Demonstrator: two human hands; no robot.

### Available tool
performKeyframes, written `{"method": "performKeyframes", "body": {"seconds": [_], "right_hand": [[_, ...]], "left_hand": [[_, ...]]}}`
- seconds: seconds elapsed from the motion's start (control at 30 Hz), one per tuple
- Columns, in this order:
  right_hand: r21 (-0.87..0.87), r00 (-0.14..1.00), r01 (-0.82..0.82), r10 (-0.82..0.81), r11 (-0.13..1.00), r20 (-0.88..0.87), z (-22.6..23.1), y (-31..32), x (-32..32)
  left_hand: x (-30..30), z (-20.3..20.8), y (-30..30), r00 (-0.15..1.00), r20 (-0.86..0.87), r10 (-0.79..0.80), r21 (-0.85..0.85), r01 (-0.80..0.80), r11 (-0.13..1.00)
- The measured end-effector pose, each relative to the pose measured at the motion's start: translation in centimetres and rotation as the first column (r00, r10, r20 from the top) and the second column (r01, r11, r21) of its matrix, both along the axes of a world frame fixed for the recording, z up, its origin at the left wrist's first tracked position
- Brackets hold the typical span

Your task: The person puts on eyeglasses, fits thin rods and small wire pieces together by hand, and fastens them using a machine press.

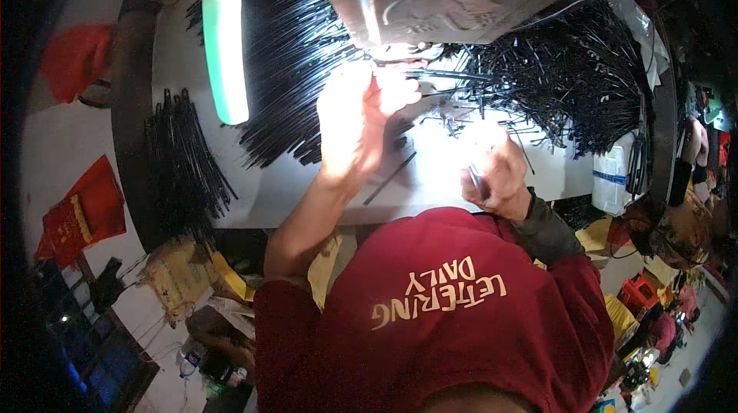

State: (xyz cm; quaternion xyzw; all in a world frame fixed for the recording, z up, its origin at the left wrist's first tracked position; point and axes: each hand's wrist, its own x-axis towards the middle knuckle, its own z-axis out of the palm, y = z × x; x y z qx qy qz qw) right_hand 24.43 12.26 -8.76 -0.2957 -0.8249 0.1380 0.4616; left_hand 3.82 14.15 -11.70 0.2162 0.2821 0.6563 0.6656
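Observation:
My left hand (350,121) is raised under the lamp with its fingers pinched together. From its fingertips a thin black rod (450,74) reaches to the right, just below a dark metal housing (453,13). Strong glare washes out the fingertips. To the right, my right hand (500,167) is closed over the white tabletop (430,174), with the end of a dark, handle-like thing (476,181) showing below the fist. What the rest of that thing is cannot be seen. A loose black rod (390,179) lies on the table between both hands.
Black rods lie in a dense pile (284,67) at the left, a smaller bundle (184,159) and a tangled heap (569,74) at the right. A glowing lamp (224,51) hangs at the upper left. A white box (613,174) stands at the right edge. Other people sit at the far right.

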Motion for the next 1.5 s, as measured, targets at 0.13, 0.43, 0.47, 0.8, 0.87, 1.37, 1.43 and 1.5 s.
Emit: {"method": "performKeyframes", "body": {"seconds": [0.13, 0.43, 0.47, 0.8, 0.87, 1.37, 1.43, 1.5], "right_hand": [[-0.418, 0.934, -0.015, -0.137, 0.908, -0.331, -1.1, 0.8, -2.5], [-0.795, 0.692, -0.277, -0.463, 0.539, -0.555, -1.5, 1.6, -4.1], [-0.790, 0.672, -0.309, -0.465, 0.530, -0.576, -1.5, 1.7, -4.1], [-0.730, 0.653, -0.401, -0.386, 0.554, -0.652, -1.6, 2.3, -4.2], [-0.741, 0.661, -0.396, -0.392, 0.542, -0.640, -1.8, 2.3, -4.0], [-0.730, 0.659, -0.425, -0.370, 0.535, -0.655, -1.9, 2.4, -4.5], [-0.731, 0.653, -0.417, -0.382, 0.540, -0.654, -2.0, 2.3, -4.8], [-0.696, 0.627, -0.428, -0.365, 0.576, -0.688, -2.1, 2.2, -5.0]], "left_hand": [[-0.5, 0.7, -0.2, 0.997, 0.082, -0.003, -0.093, 0.011, 0.996], [-0.8, 1.8, 0.4, 0.972, 0.235, -0.017, -0.144, 0.052, 0.988], [-0.9, 1.4, 0.4, 0.975, 0.222, -0.020, -0.116, 0.046, 0.992], [-0.7, 0.5, 0.3, 0.992, 0.067, 0.107, 0.069, -0.112, 0.991], [-0.8, 0.7, 0.5, 0.993, 0.065, 0.099, 0.028, -0.101, 0.994], [-0.9, 0.7, 0.7, 0.972, 0.218, 0.092, -0.031, -0.087, 0.996], [-0.9, 1.0, 0.7, 0.975, 0.206, 0.087, -0.075, -0.073, 0.994], [-0.8, 1.2, 0.6, 0.968, 0.216, 0.127, -0.123, -0.102, 0.987]]}}
